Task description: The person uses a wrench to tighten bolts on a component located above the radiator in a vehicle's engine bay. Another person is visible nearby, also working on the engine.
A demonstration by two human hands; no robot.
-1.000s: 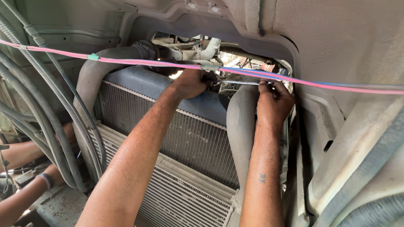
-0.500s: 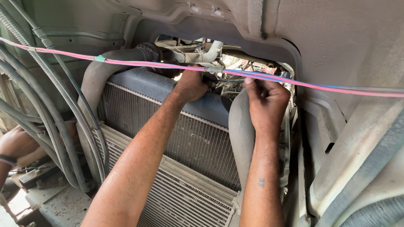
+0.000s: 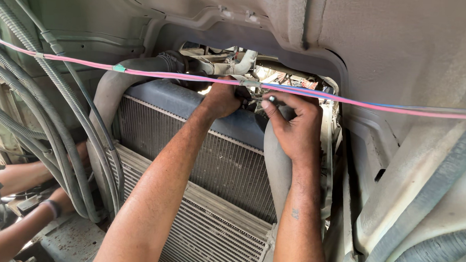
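Both hands work at the top of the radiator (image 3: 190, 155) – left hand (image 3: 223, 98) curled over its upper tank, grip contents hidden; right hand (image 3: 291, 125) pinching a small metal fitting (image 3: 271, 99) above the grey hose (image 3: 276, 164) – pink cable (image 3: 141, 72) crossing in front

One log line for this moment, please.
left hand: on radiator top | right hand: on grey hose | pink cord across

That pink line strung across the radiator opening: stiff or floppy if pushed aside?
Probably floppy: the pink line is thin and runs as a long unsupported span. It likely deflects easily and springs back, since it looks taut. The left hand works just beneath it.
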